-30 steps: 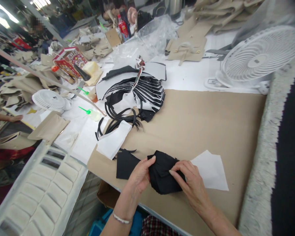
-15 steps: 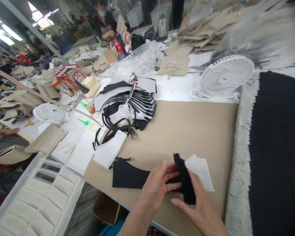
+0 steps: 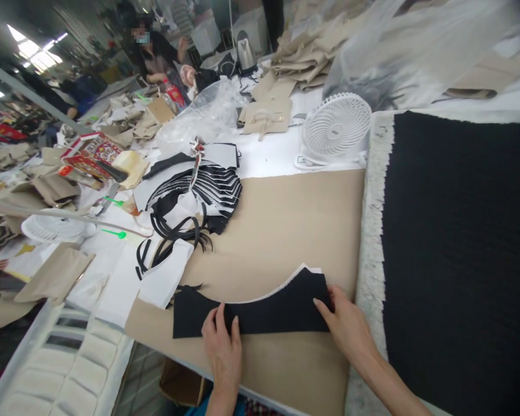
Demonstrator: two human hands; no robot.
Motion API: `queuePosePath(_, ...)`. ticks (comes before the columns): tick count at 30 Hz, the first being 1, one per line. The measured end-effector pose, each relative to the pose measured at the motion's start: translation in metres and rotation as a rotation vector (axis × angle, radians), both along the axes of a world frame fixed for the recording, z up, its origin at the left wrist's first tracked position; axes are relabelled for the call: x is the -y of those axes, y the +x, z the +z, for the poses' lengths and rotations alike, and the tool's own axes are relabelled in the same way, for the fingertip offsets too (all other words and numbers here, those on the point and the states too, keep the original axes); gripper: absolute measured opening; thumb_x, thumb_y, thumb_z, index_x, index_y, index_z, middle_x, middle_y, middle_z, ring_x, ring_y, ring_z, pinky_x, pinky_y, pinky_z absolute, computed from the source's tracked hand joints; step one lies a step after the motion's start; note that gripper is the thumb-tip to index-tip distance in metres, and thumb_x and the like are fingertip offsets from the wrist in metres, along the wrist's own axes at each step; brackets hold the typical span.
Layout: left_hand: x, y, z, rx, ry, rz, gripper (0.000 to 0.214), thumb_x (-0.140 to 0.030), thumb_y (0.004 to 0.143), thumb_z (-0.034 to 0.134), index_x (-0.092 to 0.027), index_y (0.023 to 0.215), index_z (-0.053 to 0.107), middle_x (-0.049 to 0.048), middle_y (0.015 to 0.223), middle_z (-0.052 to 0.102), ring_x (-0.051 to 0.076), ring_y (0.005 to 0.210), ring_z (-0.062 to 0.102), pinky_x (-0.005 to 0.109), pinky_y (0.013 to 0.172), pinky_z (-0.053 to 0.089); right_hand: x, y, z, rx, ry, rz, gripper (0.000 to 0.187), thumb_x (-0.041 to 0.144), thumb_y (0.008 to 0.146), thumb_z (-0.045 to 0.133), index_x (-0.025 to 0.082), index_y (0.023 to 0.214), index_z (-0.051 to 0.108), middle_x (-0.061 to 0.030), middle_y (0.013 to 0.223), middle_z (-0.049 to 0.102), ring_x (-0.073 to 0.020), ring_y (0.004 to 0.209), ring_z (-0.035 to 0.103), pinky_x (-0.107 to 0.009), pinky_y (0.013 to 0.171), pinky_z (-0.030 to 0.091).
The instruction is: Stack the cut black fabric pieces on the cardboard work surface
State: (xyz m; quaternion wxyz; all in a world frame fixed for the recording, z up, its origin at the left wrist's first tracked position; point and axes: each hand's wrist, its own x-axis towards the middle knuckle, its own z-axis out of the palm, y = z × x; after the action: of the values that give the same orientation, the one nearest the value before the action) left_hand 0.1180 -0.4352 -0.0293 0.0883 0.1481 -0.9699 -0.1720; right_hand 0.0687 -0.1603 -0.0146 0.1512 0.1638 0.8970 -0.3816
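Note:
A curved black fabric piece point(image 3: 268, 315) lies flat on the tan sheet, with a white edge showing along its upper curve. My left hand point(image 3: 223, 344) rests on its lower edge left of the middle, fingers apart and pressing down lightly. At the right end my right hand point(image 3: 349, 323) has that edge between thumb and fingers; the fingertips are partly hidden behind the fabric. Just left of the piece are a white cut piece point(image 3: 167, 277) and a tangle of black strips point(image 3: 177, 231).
Behind the tan sheet point(image 3: 294, 225) stands a white fan point(image 3: 335, 127). A fanned stack of black-and-white pieces point(image 3: 199, 185) lies at the back left. Black cloth point(image 3: 459, 260) covers the right side. A co-worker point(image 3: 156, 52) is at the far table.
The black piece was folded up between my hands; now it is spread flat over the white piece. My left hand has moved left along it, and my right hand is at its right end.

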Motion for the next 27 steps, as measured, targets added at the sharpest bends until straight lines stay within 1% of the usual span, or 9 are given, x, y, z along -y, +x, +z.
queuePosePath(2,0.011,0.003,-0.004,-0.005,-0.095,-0.018,0.048,-0.042,0.092,0.046,-0.010,0.128,0.055,0.0175,0.120,0.052,0.030,0.115,0.047,0.051,0.101,0.041,-0.001,-0.003,0.003,0.001,0.022,0.042,0.023,0.036,0.088,0.046,0.022,0.103,0.054,-0.0059,0.084,0.068,-0.0242,0.076,0.067,-0.033,0.065,0.045)
queuePosePath(5,0.023,0.006,-0.008,-0.029,-0.124,-0.033,0.050,-0.043,0.093,0.044,-0.013,0.133,0.050,0.0167,0.126,0.051,0.029,0.120,0.046,0.049,0.104,0.039,-0.002,-0.006,0.003,0.029,0.036,0.079,0.019,0.036,0.089,0.045,0.022,0.100,0.052,-0.0054,0.083,0.068,-0.0248,0.077,0.067,-0.032,0.064,0.044)
queuePosePath(7,0.034,0.007,-0.010,-0.052,-0.134,0.040,0.054,-0.045,0.093,0.043,-0.013,0.138,0.045,0.0180,0.133,0.048,0.030,0.126,0.043,0.049,0.107,0.036,-0.002,-0.006,0.001,0.051,0.073,0.100,0.020,0.038,0.089,0.043,0.023,0.099,0.050,-0.0061,0.084,0.067,-0.0262,0.078,0.067,-0.033,0.064,0.042)
queuePosePath(10,0.051,0.007,-0.014,-0.021,-0.181,0.216,0.059,-0.049,0.093,0.039,-0.013,0.140,0.043,0.0216,0.141,0.041,0.034,0.133,0.037,0.055,0.108,0.032,-0.002,-0.005,0.000,0.073,0.121,0.126,0.019,0.041,0.089,0.039,0.024,0.094,0.046,-0.0065,0.083,0.067,-0.0273,0.076,0.066,-0.034,0.063,0.040)
queuePosePath(14,0.062,0.007,-0.015,0.070,-0.180,0.285,0.061,-0.051,0.094,0.033,-0.014,0.140,0.044,0.0222,0.147,0.036,0.039,0.136,0.032,0.061,0.106,0.030,-0.002,-0.007,0.003,0.093,0.084,0.142,0.018,0.043,0.087,0.036,0.026,0.089,0.039,-0.0043,0.078,0.065,-0.0262,0.073,0.065,-0.034,0.063,0.040)
queuePosePath(18,0.080,-0.002,0.002,0.106,-0.042,0.325,0.056,-0.049,0.092,0.036,-0.015,0.132,0.052,0.0195,0.143,0.042,0.035,0.134,0.037,0.056,0.110,0.029,-0.001,-0.010,0.007,0.128,0.094,0.165,0.020,0.045,0.087,0.032,0.026,0.088,0.037,-0.0038,0.075,0.063,-0.0266,0.071,0.064,-0.035,0.063,0.040)
queuePosePath(22,0.122,-0.027,0.021,0.152,0.230,0.509,0.053,-0.039,0.077,0.056,-0.013,0.123,0.056,0.0195,0.130,0.054,0.035,0.131,0.042,0.054,0.107,0.034,0.000,-0.011,0.006,0.139,0.152,0.165,0.027,0.051,0.086,0.029,0.026,0.090,0.039,-0.0050,0.074,0.062,-0.0285,0.069,0.064,-0.037,0.061,0.041)
queuePosePath(24,0.142,-0.040,0.023,0.184,0.297,0.555,0.047,-0.034,0.068,0.066,-0.013,0.110,0.062,0.0168,0.111,0.065,0.035,0.117,0.055,0.052,0.099,0.043,0.001,-0.012,0.001,0.086,0.165,0.167,0.029,0.053,0.084,0.030,0.026,0.089,0.041,-0.0073,0.078,0.062,-0.0286,0.070,0.064,-0.038,0.061,0.042)
queuePosePath(27,0.161,-0.053,0.022,0.216,0.397,0.534,0.036,-0.027,0.058,0.072,-0.013,0.091,0.067,0.0102,0.085,0.070,0.030,0.090,0.066,0.044,0.082,0.052,0.001,-0.014,-0.005,0.003,0.173,0.151,0.031,0.056,0.082,0.032,0.026,0.085,0.041,-0.0098,0.082,0.063,-0.0294,0.068,0.063,-0.040,0.059,0.043)
